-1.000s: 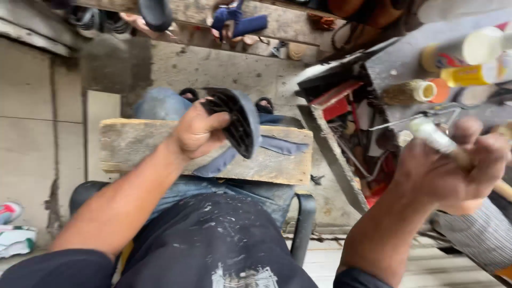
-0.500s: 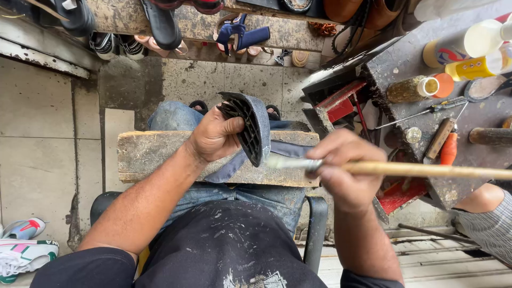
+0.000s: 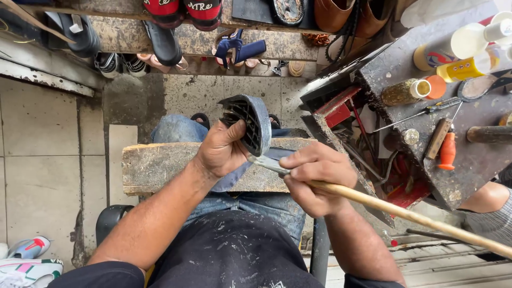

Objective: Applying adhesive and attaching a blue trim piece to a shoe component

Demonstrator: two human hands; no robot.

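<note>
left hand (image 3: 221,152) is wrapped around a dark shoe sole (image 3: 249,124), holding it up on edge so the ribbed underside faces left, thumb pressed across the tread. the sole sits right over the middle of a rough wooden plank (image 3: 154,168) that lies across the person's lap, jeans showing under it

right hand (image 3: 314,176) is closed tight on a long wooden-handled tool (image 3: 405,213), the pale handle running off to the near right. its flat metal blade (image 3: 265,162) pokes left out of the fist and meets the lower edge of the sole, just beside the left hand's fingers

to the right there's a cluttered bench (image 3: 474,154) with a yellow bottle (image 3: 466,68), a brown jar with a white lid (image 3: 404,92), an orange-handled tool (image 3: 447,151) and a thin screwdriver (image 3: 421,113). a tray of red bits and wires (image 3: 368,133) sits between the bench and the plank. far side, a shelf (image 3: 202,32) lined with shoes and sandals. someone else's arm in a striped sleeve (image 3: 488,213) shows at the right edge. sneakers (image 3: 26,261) on the tiled floor at near left
</note>
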